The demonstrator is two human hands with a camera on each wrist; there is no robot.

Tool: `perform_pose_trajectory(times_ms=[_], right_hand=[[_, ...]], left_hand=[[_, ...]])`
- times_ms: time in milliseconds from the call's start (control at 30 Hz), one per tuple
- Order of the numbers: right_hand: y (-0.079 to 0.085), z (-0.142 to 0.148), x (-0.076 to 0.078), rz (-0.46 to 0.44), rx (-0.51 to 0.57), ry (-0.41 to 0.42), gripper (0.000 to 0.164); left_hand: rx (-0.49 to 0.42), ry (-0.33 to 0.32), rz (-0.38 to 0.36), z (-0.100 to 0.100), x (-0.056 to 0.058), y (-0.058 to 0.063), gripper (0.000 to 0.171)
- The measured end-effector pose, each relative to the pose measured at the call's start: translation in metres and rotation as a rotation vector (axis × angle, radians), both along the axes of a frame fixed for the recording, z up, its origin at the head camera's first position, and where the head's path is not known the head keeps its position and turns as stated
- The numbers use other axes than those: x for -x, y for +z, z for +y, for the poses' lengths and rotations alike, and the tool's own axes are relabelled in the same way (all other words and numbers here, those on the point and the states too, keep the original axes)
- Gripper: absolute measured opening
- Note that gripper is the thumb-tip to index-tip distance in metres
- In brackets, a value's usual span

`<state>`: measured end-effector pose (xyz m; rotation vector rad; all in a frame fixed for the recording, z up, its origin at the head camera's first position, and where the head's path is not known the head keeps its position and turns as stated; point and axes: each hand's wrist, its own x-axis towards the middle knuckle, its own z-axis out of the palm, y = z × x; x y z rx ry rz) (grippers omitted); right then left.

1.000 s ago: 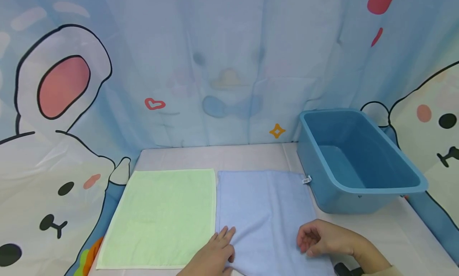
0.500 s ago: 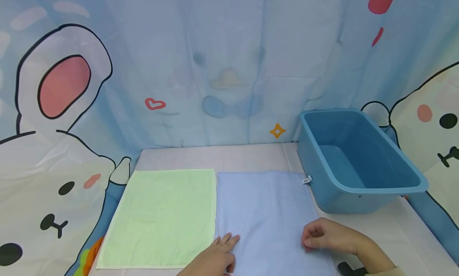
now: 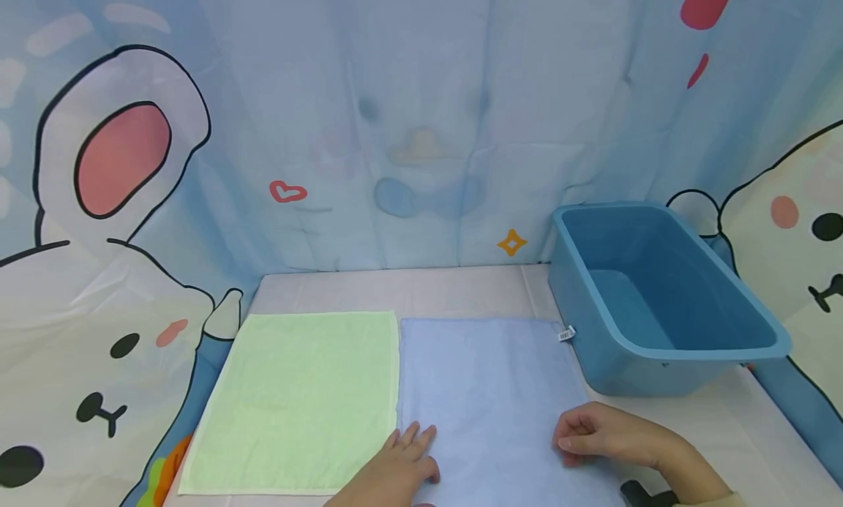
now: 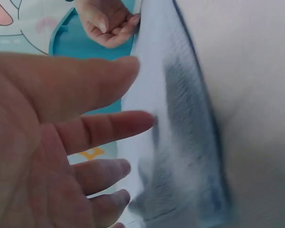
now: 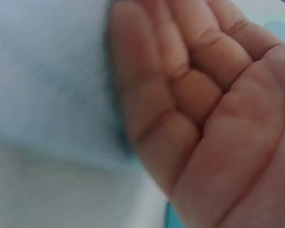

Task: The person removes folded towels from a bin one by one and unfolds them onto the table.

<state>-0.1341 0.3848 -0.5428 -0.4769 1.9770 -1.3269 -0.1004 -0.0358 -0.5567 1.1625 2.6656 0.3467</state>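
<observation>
A light blue towel lies spread on the table, a small white tag on its right edge. My left hand has its fingers extended over the towel's left side, fingertips on the cloth. In the left wrist view, the fingers are spread beside the bluish cloth, holding nothing. At the towel's right edge is my right hand, fingers loosely bent. Its palm shows in the right wrist view with nothing in it, and the finger sides are right at the cloth.
A green towel lies flat left of the blue one, their edges close together. Behind my right hand stands a blue plastic tub with nothing inside. A patterned curtain hangs along the table's back edge.
The blue towel looks smoother, with fewer creases than a second ago. My right hand has shifted slightly right, its fingers a bit more bent; the left hand has barely moved.
</observation>
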Motion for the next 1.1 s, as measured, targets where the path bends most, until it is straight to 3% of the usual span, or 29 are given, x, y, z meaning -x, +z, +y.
perform_pose_trajectory(times_ms=[100,267,367,467,600,800,1100], right_hand=[[0.009,-0.011,0.004,0.082,-0.095,-0.032,0.025],[0.027,-0.036,0.012,0.316,-0.304,-0.126,0.025],[0.032,-0.053,0.014,0.461,-0.418,-0.156,0.034],[0.029,-0.067,0.014,0.565,-0.495,-0.135,0.051],[0.019,-0.083,0.013,0.604,-0.542,-0.083,0.071],[0.012,-0.099,0.006,0.641,-0.587,-0.022,0.083],[0.003,-0.104,0.007,0.607,-0.623,0.043,0.091]], left_hand=[[0.015,0.042,0.051,0.003,0.005,0.008,0.041],[-0.002,0.088,0.126,0.013,0.017,0.022,0.053],[-0.019,0.104,0.149,0.023,0.026,0.029,0.058],[-0.017,0.119,0.144,0.036,0.035,0.033,0.063],[-0.004,0.107,0.125,0.055,0.047,0.029,0.068],[0.054,0.046,0.138,0.076,0.061,0.016,0.073],[0.112,0.011,0.095,0.100,0.067,0.004,0.082]])
